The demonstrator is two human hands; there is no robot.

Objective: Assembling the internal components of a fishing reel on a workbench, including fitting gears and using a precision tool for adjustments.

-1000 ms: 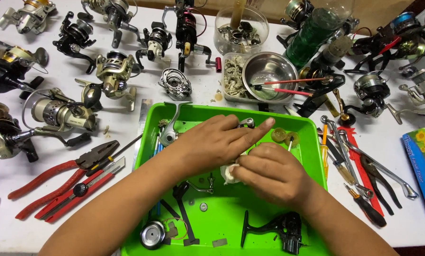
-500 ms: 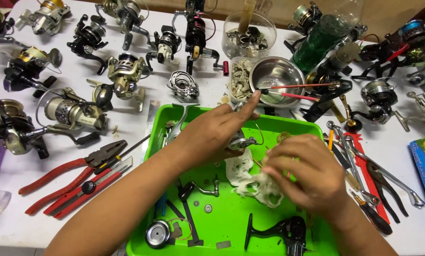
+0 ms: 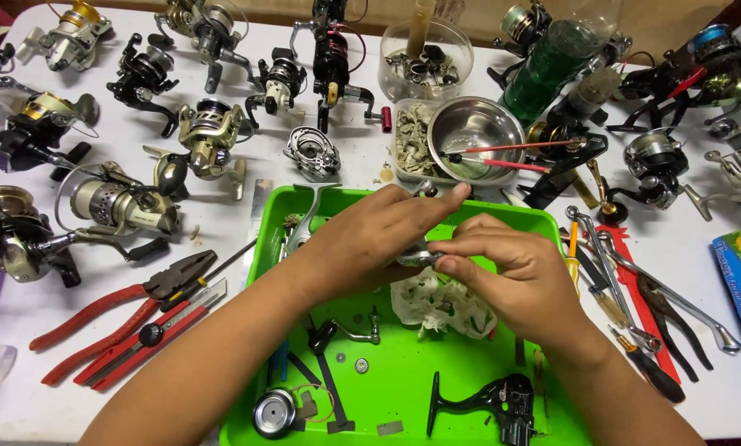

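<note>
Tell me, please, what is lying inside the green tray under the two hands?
Under the left hand and right hand, the green tray holds a crumpled rag, a small gear and a black reel body; anything beneath the palms is hidden.

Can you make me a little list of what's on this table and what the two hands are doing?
Place: white table with a green tray
Left hand: fingers on a small metal part
Right hand: pinching the same part
Under the hands: crumpled rag
In tray: black reel body, tiny gear
Left of tray: red pliers
Behind: steel bowl, many fishing reels

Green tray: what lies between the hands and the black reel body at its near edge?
In the head view, a crumpled white tissue on the green tray floor.
</note>
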